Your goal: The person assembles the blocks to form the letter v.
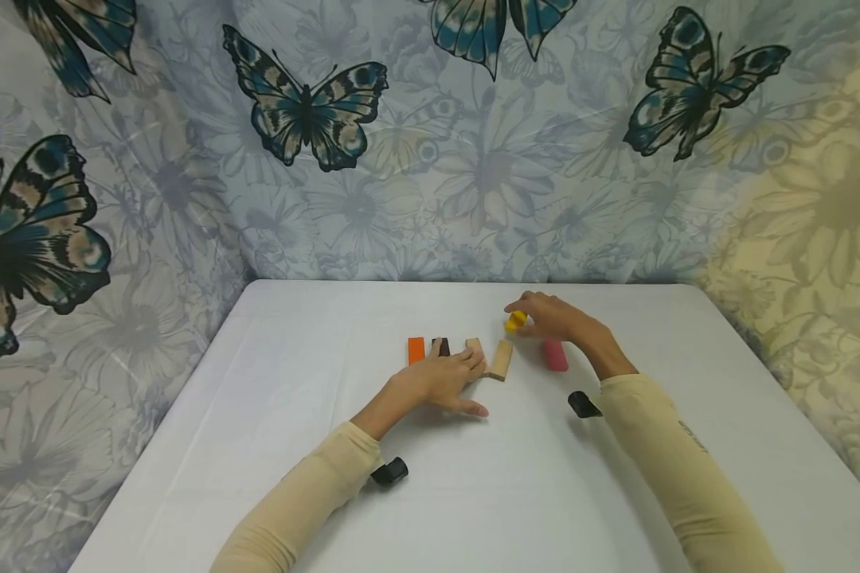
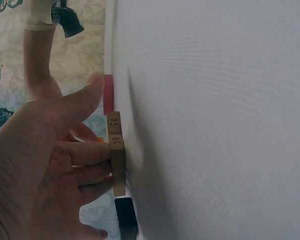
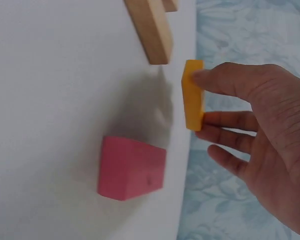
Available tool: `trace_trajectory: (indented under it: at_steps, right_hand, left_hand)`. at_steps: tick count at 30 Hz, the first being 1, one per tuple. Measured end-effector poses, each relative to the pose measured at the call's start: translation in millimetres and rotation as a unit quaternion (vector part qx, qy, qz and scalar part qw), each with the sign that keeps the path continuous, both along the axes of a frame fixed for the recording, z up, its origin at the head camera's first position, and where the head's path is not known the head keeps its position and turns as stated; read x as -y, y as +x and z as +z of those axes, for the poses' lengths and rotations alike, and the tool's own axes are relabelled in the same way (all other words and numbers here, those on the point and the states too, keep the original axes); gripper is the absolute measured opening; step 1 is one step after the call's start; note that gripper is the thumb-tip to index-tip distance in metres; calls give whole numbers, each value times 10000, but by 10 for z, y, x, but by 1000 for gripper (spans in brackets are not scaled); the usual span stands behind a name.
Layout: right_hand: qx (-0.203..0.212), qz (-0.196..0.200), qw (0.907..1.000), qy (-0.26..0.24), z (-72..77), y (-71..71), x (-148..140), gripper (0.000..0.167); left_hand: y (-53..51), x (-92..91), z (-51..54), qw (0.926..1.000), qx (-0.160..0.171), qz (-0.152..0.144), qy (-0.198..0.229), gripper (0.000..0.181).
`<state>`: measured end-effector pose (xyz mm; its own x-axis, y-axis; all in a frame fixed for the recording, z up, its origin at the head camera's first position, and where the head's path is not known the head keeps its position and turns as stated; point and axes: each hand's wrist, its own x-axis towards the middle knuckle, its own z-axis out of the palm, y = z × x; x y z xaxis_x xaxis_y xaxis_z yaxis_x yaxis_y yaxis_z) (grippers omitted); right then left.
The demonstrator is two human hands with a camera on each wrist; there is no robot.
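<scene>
My right hand [image 1: 553, 317] pinches a yellow block [image 3: 192, 97] between thumb and fingers, held above the tabletop in the right wrist view. With its fingers extended, my left hand [image 1: 440, 380] lies over a short row of blocks. Under or beside those fingers are an orange block [image 1: 416, 349], a dark brown block [image 1: 444, 348] and a natural wood block [image 1: 474, 345]. A second wood block [image 1: 502, 360] lies just right of the fingertips. Printed digits mark the wood block ends [image 2: 115, 130] in the left wrist view, where the fingertips touch or nearly touch them.
A pink block [image 1: 555, 356] lies on the white table [image 1: 294, 446] below the right hand. Each wrist carries a black camera, one near the left sleeve [image 1: 390, 472] and another near the right sleeve [image 1: 584, 404]. A butterfly-patterned curtain [image 1: 473, 183] stands behind the table's far edge.
</scene>
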<state>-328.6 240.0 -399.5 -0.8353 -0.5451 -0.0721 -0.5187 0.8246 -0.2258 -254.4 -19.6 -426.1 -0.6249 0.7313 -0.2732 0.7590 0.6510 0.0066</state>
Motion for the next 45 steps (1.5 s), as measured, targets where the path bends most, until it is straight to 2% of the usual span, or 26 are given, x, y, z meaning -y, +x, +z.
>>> trace_trajectory:
  at_steps: [7,13,24,45]
  right_hand:
    - [127,-44,9999,92,-149,-35,12,46]
    - [167,62,9998,67,-147,3,5,45]
    - [271,180,9995,-31,-209,27,26,41]
    - [150,266,9995,-79,-208,110,47,42]
  left_hand:
    - [12,-11,3,10000,13,33,79,93]
    - [6,-4,1,10000,-37,47,-6,94]
    - [18,4,2,9998,129,111,93,93]
    - [27,-1,-30,9999,11,75,97,92]
